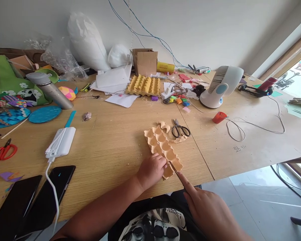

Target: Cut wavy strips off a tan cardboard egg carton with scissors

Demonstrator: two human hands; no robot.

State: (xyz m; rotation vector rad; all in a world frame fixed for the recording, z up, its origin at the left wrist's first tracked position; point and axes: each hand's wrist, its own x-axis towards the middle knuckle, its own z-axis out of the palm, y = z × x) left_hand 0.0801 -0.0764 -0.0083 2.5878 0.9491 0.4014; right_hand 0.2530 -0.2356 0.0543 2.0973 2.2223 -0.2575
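A tan egg carton piece (163, 144) with two rows of cups lies near the table's front edge. My left hand (152, 170) is closed on the carton's near left side. In my right hand (206, 204) is a thin dark blade (176, 170), the index finger stretched along it and its tip touching the carton between the near cups. Its handle is hidden in my palm. Just beyond the carton lie black-handled scissors (179, 128) and torn carton scraps (163, 126).
A yellow egg tray (143, 85), a cardboard box (145, 62) and a white fan (222, 85) stand at the back. A red cup (219, 117) is at right. Left are a power bank (62, 142), two phones (48, 194) and red-handled scissors (3, 152).
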